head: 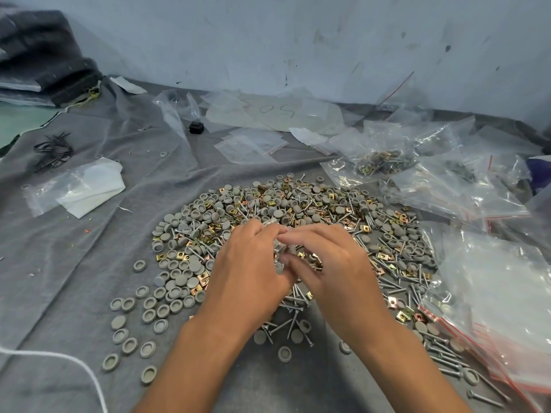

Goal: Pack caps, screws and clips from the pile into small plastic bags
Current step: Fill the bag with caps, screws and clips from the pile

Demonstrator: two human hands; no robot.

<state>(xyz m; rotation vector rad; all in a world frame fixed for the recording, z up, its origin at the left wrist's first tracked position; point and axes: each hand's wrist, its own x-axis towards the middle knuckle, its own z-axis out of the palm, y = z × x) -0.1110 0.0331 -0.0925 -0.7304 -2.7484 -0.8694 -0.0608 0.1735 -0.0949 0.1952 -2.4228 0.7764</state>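
Note:
A wide pile (298, 210) of grey round caps, silver screws and brass-coloured clips covers the grey cloth (89, 263) in front of me. Above its near half, my left hand (247, 263) and my right hand (331, 260) meet fingertip to fingertip. Between them they pinch a small clear plastic bag (281, 250), mostly hidden by the fingers. What the bag holds cannot be made out. Loose caps (149, 314) lie scattered at the left of the pile, loose screws (444, 353) at the right.
A stack of empty clear zip bags with red strips (495, 308) lies at the right. Filled bags (384, 162) sit behind it. More empty bags (253, 144) and a white folded bag (89, 189) lie further back and left. A white cord (74, 365) crosses the near left corner.

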